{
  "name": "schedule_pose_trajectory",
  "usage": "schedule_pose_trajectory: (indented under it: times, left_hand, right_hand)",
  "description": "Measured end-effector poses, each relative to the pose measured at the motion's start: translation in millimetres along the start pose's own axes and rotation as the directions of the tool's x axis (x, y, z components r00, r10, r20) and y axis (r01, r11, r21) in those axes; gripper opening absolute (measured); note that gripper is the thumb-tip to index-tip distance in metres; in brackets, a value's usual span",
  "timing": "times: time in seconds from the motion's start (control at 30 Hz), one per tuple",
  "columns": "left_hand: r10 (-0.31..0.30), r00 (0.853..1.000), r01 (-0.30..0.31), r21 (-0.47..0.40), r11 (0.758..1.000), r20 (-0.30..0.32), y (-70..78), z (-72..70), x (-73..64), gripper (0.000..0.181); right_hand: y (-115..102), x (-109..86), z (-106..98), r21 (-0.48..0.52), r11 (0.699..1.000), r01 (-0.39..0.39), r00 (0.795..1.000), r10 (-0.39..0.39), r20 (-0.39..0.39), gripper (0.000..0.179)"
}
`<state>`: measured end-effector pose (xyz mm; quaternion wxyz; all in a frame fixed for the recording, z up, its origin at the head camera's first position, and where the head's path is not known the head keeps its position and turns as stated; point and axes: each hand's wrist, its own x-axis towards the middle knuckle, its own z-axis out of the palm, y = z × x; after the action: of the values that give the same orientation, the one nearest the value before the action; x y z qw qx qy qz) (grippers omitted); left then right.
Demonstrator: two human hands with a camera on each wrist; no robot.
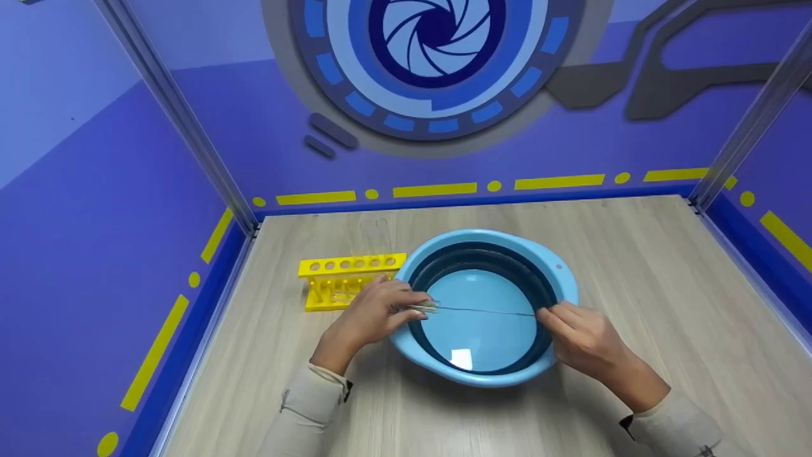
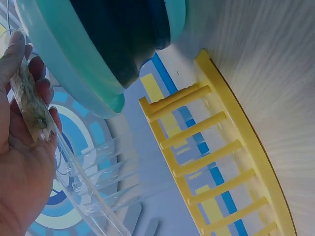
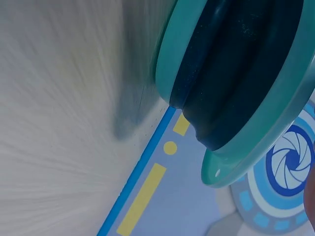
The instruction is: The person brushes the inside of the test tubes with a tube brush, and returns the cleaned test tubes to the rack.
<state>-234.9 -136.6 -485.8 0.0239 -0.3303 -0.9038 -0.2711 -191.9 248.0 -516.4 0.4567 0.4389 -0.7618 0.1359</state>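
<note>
One risk imo: left hand (image 1: 380, 309) curled round a clear test tube (image 2: 86, 191), brush bristles (image 2: 32, 101) inside, right hand (image 1: 587, 333) pinching its wire (image 1: 485, 310) across the collapsible basin (image 1: 488, 379), so yanking crooked could crack the tube.

Light-blue basin (image 1: 476, 343) with a dark navy inner band; yellow rack (image 1: 353, 271) at its nine o'clock; clear tube (image 2: 93, 196); tan-bristled brush (image 2: 30, 98); pale wood-grain table (image 1: 285, 381); beige sleeves (image 1: 312, 401). At twelve o'clock, purple-blue wall (image 1: 609, 143) with yellow dashes, blue pinwheel (image 1: 438, 25).
</note>
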Motion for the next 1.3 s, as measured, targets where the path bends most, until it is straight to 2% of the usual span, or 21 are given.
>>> schedule_pose_trajectory:
  times: [0.23, 0.53, 0.7, 0.97, 1.3]
  left_hand:
    - [-0.039, 0.999, 0.039, 0.024, 0.999, -0.015, 2.0, -2.7, -2.2, 0.036]
    - [-0.080, 0.996, 0.083, 0.050, 0.995, -0.048, -7.5, -5.7, -11.7, 0.036]
    - [-0.090, 0.994, 0.093, 0.055, 0.994, -0.055, -10.5, -6.3, -12.7, 0.037]
    - [-0.122, 0.991, 0.123, 0.017, 0.992, -0.045, -13.1, -7.9, -14.7, 0.038]
    - [-0.136, 0.990, 0.136, 0.003, 0.991, -0.048, -13.5, -7.3, -13.8, 0.038]
  right_hand:
    - [-0.5, -4.3, -2.9, -0.011, 0.999, -0.032, 0.999, 0.032, 0.033, 0.036]
    - [2.2, -12.4, -6.8, -0.021, 0.994, -0.112, 0.992, 0.113, 0.056, 0.038]
    - [2.9, -13.7, -8.3, -0.043, 0.995, -0.088, 0.993, 0.091, 0.078, 0.038]
    - [5.5, -13.7, -7.2, -0.055, 0.997, -0.053, 0.996, 0.056, 0.063, 0.038]
    - [10.1, -14.6, -10.1, -0.046, 0.996, -0.070, 0.995, 0.073, 0.061, 0.039]
